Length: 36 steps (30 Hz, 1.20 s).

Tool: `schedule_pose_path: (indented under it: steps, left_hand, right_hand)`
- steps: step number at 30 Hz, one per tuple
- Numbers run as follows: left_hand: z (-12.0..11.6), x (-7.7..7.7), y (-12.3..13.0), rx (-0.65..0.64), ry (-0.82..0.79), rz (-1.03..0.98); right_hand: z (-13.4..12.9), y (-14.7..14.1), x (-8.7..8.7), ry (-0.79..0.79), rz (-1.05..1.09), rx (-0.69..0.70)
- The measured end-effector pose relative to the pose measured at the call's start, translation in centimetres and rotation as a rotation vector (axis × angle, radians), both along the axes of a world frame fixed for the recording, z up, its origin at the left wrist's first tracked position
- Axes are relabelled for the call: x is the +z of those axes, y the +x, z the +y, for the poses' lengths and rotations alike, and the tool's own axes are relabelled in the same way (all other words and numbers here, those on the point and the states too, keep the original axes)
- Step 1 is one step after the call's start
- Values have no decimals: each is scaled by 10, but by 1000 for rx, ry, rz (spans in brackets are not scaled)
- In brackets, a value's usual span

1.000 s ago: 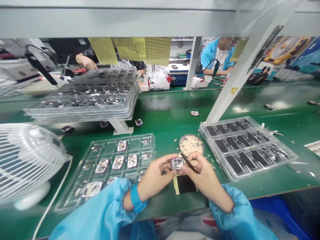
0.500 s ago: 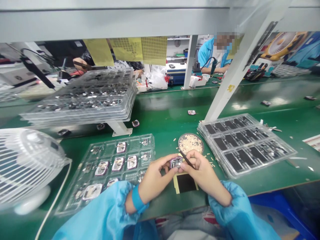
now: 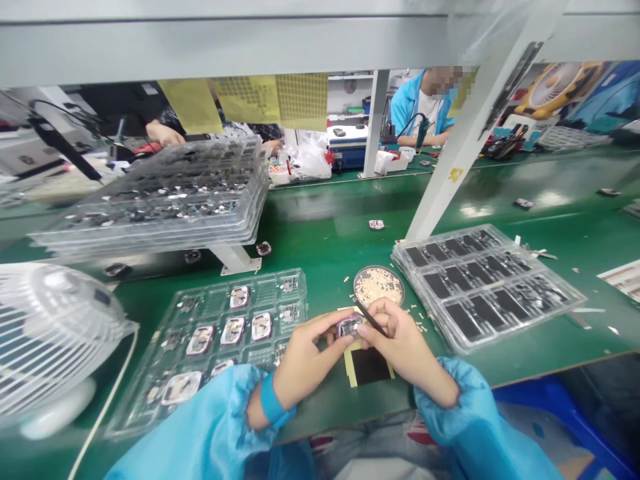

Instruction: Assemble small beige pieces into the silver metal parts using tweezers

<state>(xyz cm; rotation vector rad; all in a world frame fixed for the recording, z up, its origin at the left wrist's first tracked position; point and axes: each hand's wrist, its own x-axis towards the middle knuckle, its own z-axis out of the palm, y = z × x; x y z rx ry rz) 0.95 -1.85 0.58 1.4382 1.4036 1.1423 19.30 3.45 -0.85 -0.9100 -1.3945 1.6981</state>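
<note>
Between thumb and fingers, my left hand (image 3: 313, 350) grips a small purple-rimmed watch-like housing (image 3: 349, 327) with electronic parts inside. My right hand (image 3: 395, 340) is closed around dark tweezers (image 3: 369, 317), and its thumb and fingertips meet the right side of the housing. Just below the hands lies a black square screen-like piece with yellow edging (image 3: 371, 366). Beyond them is a round dish (image 3: 379, 287) full of tiny beige pieces, some scattered beside it. To the left, a clear compartment tray (image 3: 220, 293) carries several similar housings and small parts.
A stack of clear trays with black screens (image 3: 483, 287) stands at right, by a slanted white post (image 3: 465, 153). At left are a white fan (image 3: 55, 347) and a raised stack of loaded trays (image 3: 165, 193). Co-workers sit across the bench, one in a blue jacket (image 3: 413, 110).
The view has shifted slightly, so most of the scene sits a little further left. Both hands keep the same hold on the housing and tweezers.
</note>
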Motion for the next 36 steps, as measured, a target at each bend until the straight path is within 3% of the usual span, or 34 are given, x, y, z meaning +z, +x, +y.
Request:
schedule_pose_path:
  steps: [4, 9, 17, 22, 24, 31, 36]
  left_hand:
    - [1, -2, 2, -68, -147, -395]
    - [1, 2, 9, -100, -92, -548]
    - [-1, 2, 8, -63, -24, -450]
    - [-4, 3, 8, 1, 49, 78]
    - [-5, 6, 9, 1, 72, 169]
    - [-8, 10, 8, -22, 158, 184]
    - [-12, 10, 10, 10, 151, 187]
  right_hand:
    - [-4, -4, 3, 126, -81, -122]
    - [-8, -15, 4, 6, 13, -69]
    - [-10, -20, 0, -48, 35, -97]
    - [-7, -17, 3, 70, -50, -131]
    - [-8, -17, 3, 125, -89, -147]
    - [-21, -16, -7, 377, -227, -283]
    - [-21, -17, -9, 382, -196, -279]
